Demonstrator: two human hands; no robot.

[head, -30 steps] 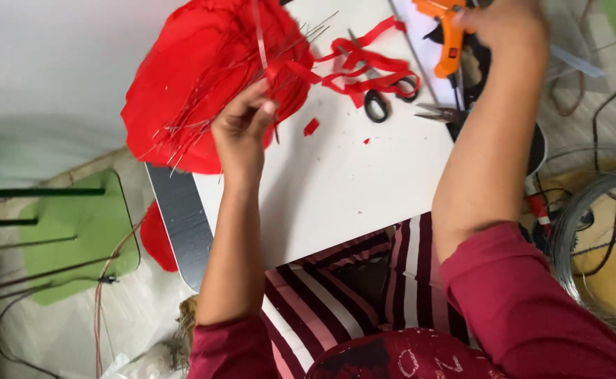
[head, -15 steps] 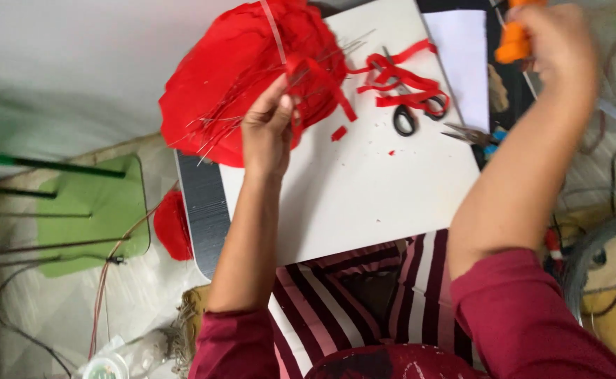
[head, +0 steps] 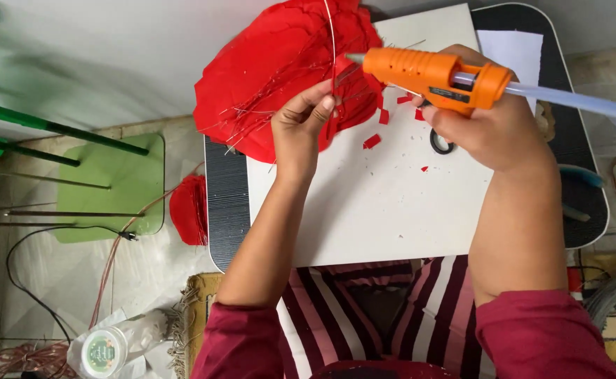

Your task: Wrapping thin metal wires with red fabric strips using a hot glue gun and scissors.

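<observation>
Right hand (head: pixel 494 130) grips the orange glue gun (head: pixel 431 74), nozzle right beside the left hand (head: pixel 304 123) pinching red paper petals (head: pixel 280 67); those fingertips could easily get burnt.

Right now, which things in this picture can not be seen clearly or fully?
Head view only:
- Scissors: mostly hidden behind the right hand.
- Glue stick of the orange glue gun: cut off by the right edge.
- What the left hand fingers pinch on the red paper: too small to tell.
</observation>
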